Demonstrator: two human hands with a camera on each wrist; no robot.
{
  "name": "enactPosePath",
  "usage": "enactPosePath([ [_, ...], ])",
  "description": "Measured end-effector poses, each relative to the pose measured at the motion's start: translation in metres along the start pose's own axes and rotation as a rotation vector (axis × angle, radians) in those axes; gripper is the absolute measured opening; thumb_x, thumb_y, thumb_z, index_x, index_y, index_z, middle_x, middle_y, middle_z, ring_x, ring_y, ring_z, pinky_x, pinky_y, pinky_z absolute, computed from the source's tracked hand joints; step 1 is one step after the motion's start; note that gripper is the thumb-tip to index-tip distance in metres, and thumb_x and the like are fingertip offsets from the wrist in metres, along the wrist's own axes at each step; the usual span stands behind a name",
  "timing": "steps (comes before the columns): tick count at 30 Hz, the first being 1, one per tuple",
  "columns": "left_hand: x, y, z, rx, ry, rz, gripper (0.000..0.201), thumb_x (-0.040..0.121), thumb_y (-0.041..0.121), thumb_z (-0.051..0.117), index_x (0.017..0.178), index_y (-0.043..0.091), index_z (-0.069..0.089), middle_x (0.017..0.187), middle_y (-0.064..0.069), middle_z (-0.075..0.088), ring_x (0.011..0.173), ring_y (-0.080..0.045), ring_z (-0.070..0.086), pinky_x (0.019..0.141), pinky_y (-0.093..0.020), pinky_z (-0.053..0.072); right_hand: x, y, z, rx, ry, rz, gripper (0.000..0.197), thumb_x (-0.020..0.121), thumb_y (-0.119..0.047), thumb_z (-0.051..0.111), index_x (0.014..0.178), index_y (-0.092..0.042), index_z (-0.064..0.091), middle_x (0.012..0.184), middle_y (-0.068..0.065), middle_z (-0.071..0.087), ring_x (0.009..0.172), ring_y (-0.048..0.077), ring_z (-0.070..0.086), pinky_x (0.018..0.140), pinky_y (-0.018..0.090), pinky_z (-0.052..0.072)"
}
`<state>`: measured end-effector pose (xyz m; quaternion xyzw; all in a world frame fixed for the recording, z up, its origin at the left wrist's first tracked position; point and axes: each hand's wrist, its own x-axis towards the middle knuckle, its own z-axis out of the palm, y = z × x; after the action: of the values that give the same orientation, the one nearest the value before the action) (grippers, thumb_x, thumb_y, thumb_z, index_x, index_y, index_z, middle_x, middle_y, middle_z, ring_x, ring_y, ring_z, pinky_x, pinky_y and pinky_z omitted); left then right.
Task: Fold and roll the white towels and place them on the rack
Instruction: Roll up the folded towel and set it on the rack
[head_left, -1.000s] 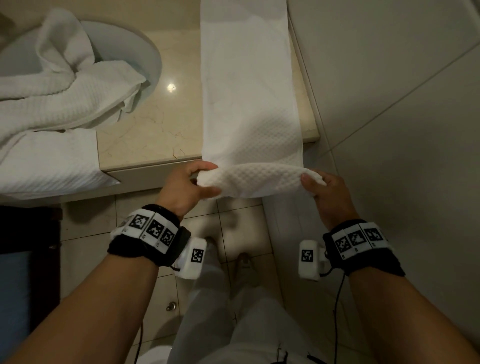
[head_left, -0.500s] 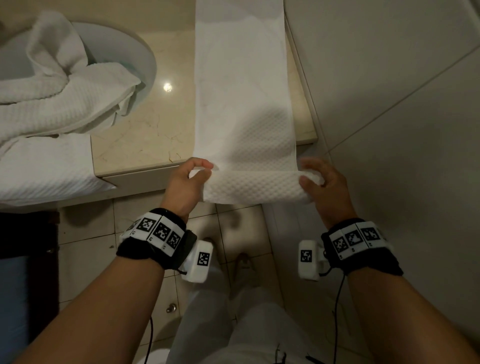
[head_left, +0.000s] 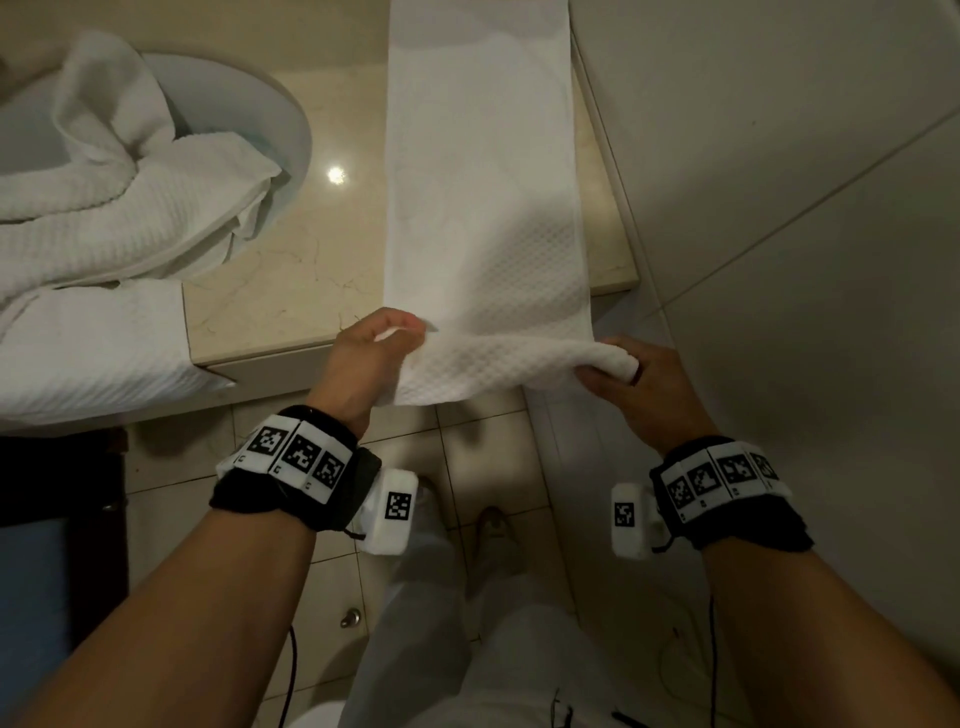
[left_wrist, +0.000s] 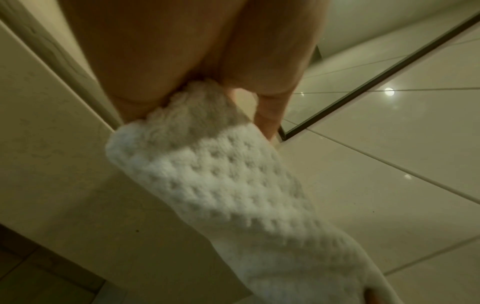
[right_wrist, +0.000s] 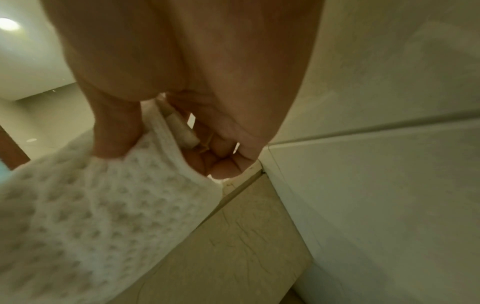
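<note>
Bathroom counter (head_left: 291, 291): pale marbled stone, running up to a tiled wall (head_left: 779, 156) on your right, tiled floor (head_left: 483, 431) below.

Item 1, folded towel (head_left: 483, 197): white, waffle-textured, laid as one long narrow strip along the counter's right side, close to the wall. Its near end hangs past the counter's front edge and is turned back toward you into a first loose roll.

Item 2, your left hand (head_left: 363, 358): forearm angled up from lower left, wrist at the counter edge, fingers curled over the top of the roll's left end with the thumb underneath. The left wrist view shows the towel (left_wrist: 215, 185) pinched between thumb and fingers.

Item 3, your right hand (head_left: 639, 384): forearm coming in from lower right, fingers curled round the roll's right end. The right wrist view shows the thumb pressing the weave (right_wrist: 91, 205) and the fingers tucked behind the hem.

Item 4, loose towels (head_left: 104, 208): a white crumpled heap lying across the round basin (head_left: 291, 135) at far left, one end draped over the counter's front edge, well apart from your hands.
</note>
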<state>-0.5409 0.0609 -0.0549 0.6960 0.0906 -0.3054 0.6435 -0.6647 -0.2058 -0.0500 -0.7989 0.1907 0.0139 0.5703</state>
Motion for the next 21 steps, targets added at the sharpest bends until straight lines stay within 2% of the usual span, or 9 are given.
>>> enactPosePath([
  [2, -0.004, -0.001, -0.002, 0.008, -0.025, 0.061, 0.032, 0.057, 0.042, 0.085, 0.083, 0.031, 0.071, 0.118, -0.009, 0.072, 0.094, -0.033, 0.061, 0.078, -0.049, 0.049, 0.0, 0.0, 0.001, 0.052, 0.017, 0.036, 0.012, 0.09, -0.014, 0.071, 0.096, -0.024, 0.073, 0.087, -0.009, 0.073, 0.082, 0.003, 0.068, 0.071, 0.015, 0.052],
  [3, -0.004, -0.003, -0.004, 0.062, -0.029, 0.11, 0.041, 0.053, 0.043, 0.091, 0.087, 0.034, 0.07, 0.124, -0.009, 0.07, 0.107, -0.034, 0.065, 0.087, -0.054, 0.055, 0.001, 0.0, 0.001, 0.081, 0.028, 0.057, 0.012, 0.091, -0.015, 0.07, 0.098, -0.024, 0.072, 0.09, -0.009, 0.074, 0.083, 0.001, 0.069, 0.071, 0.014, 0.052],
  [6, -0.005, -0.012, -0.013, 0.295, -0.045, 0.236, 0.062, 0.048, 0.04, 0.096, 0.101, 0.045, 0.066, 0.133, -0.002, 0.058, 0.121, -0.022, 0.058, 0.1, -0.048, 0.053, 0.003, -0.001, 0.003, 0.151, 0.054, 0.108, 0.01, 0.094, -0.017, 0.065, 0.098, -0.025, 0.071, 0.09, -0.008, 0.073, 0.083, 0.003, 0.069, 0.07, 0.017, 0.052],
  [8, -0.006, -0.014, -0.016, 0.295, -0.077, 0.258, 0.064, 0.057, 0.018, 0.095, 0.107, 0.04, 0.063, 0.125, 0.002, 0.061, 0.113, -0.018, 0.061, 0.092, -0.038, 0.057, 0.005, 0.0, 0.005, 0.196, 0.072, 0.159, 0.011, 0.096, -0.021, 0.062, 0.096, -0.028, 0.071, 0.086, -0.009, 0.075, 0.087, 0.01, 0.069, 0.075, 0.025, 0.055],
  [10, -0.008, -0.013, -0.016, 0.251, -0.064, 0.296, 0.05, 0.072, 0.0, 0.086, 0.11, 0.023, 0.063, 0.114, 0.003, 0.066, 0.101, -0.014, 0.065, 0.082, -0.033, 0.059, 0.007, -0.001, 0.007, 0.238, 0.075, 0.198, 0.013, 0.097, -0.022, 0.059, 0.095, -0.029, 0.07, 0.083, -0.015, 0.076, 0.085, 0.005, 0.071, 0.074, 0.023, 0.055],
  [13, -0.005, -0.013, -0.021, 0.245, -0.014, 0.32, 0.027, 0.088, 0.007, 0.076, 0.11, 0.019, 0.066, 0.101, 0.006, 0.072, 0.095, -0.015, 0.069, 0.084, -0.039, 0.059, 0.01, -0.001, 0.009, 0.262, 0.095, 0.226, 0.013, 0.097, -0.021, 0.059, 0.095, -0.027, 0.07, 0.083, -0.016, 0.076, 0.082, 0.001, 0.071, 0.075, 0.027, 0.053],
  [17, 0.001, -0.013, -0.021, 0.199, 0.024, 0.293, 0.014, 0.098, 0.021, 0.064, 0.111, 0.025, 0.069, 0.096, 0.015, 0.076, 0.094, -0.005, 0.071, 0.082, -0.024, 0.055, 0.014, -0.004, 0.01, 0.295, 0.12, 0.209, 0.013, 0.094, -0.018, 0.064, 0.105, -0.017, 0.071, 0.097, -0.004, 0.075, 0.096, 0.012, 0.071, 0.082, 0.028, 0.055],
  [19, 0.003, -0.011, -0.02, 0.159, 0.059, 0.295, 0.013, 0.099, 0.019, 0.063, 0.111, 0.022, 0.068, 0.095, 0.014, 0.074, 0.09, 0.001, 0.069, 0.077, -0.019, 0.053, 0.016, -0.006, 0.01, 0.252, 0.136, 0.186, 0.026, 0.089, -0.014, 0.07, 0.115, -0.011, 0.066, 0.105, 0.0, 0.071, 0.102, 0.019, 0.069, 0.077, 0.023, 0.054],
  [21, 0.006, -0.01, -0.019, 0.122, 0.081, 0.304, 0.018, 0.099, 0.014, 0.063, 0.113, 0.025, 0.066, 0.101, 0.014, 0.07, 0.091, 0.001, 0.067, 0.078, -0.021, 0.053, 0.017, -0.008, 0.009, 0.227, 0.122, 0.145, 0.048, 0.082, -0.005, 0.076, 0.124, -0.017, 0.056, 0.118, -0.001, 0.064, 0.106, 0.015, 0.065, 0.076, 0.021, 0.056],
])
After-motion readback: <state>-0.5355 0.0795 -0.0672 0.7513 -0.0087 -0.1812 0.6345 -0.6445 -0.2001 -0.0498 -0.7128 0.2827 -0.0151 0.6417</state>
